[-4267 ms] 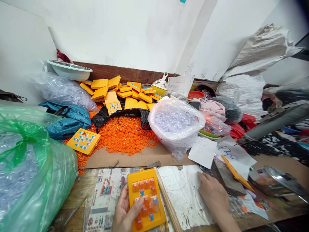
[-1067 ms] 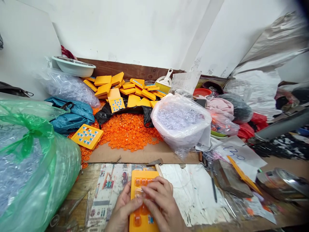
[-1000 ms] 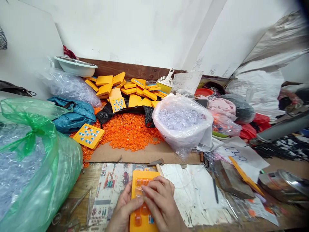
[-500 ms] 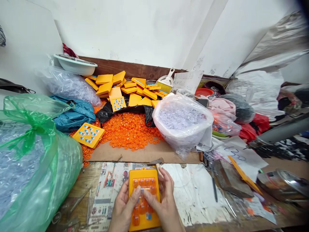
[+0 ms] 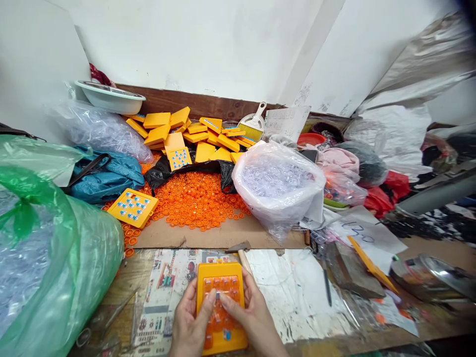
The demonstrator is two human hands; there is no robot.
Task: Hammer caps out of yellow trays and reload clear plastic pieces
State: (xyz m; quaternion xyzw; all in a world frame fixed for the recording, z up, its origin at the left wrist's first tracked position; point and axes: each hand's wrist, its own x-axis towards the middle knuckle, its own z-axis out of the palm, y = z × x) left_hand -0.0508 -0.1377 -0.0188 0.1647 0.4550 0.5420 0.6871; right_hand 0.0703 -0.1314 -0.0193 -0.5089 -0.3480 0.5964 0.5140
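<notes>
Head view: at the near edge of the worktop point(image 5: 297, 297), the left hand point(image 5: 189, 327) and right hand point(image 5: 253, 322) together grip the yellow tray point(image 5: 222, 307) by its sides, thumbs pressing on its orange caps. A heap of orange rings point(image 5: 193, 201) lies farther back.

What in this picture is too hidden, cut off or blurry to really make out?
- Yellow tray, head view: its middle cells are covered by the left hand and right hand.
- Both wrists: cut off by the bottom edge.
- Paper note: handwriting too blurred to read.
- Clear bag: small pieces inside too tiny to identify.
- Metal lid: smeared near the right edge.
</notes>
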